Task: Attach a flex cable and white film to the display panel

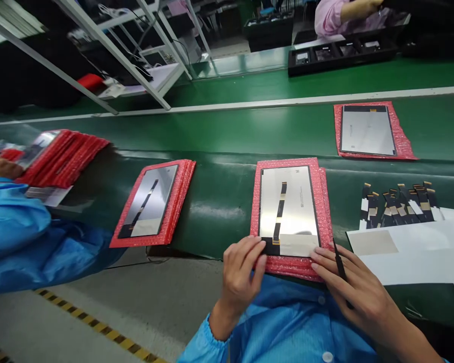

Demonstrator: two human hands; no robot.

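In front of me a silver-backed display panel [298,212] lies on a stack of pink bubble-wrap bags [254,209]. A black flex cable [280,214] runs up its back from the dark lower edge, and a pale strip [297,245] covers part of that edge. My left hand [240,269] grips the panel's lower left corner, fingers curled and close together. At the lower right corner, the fingertips of my right hand [353,287] rest on the panel and the bag. Slim black tweezers [339,262] are held between that hand's fingers.
Several loose flex cables [397,204] lie beside white sheets [419,247] on the right. Another panel [367,130] sits farther back. Left are a bagged panel stack [151,201], red bags [66,156] and a co-worker's blue sleeve [30,232]. Across the bench stands a black tray [340,53].
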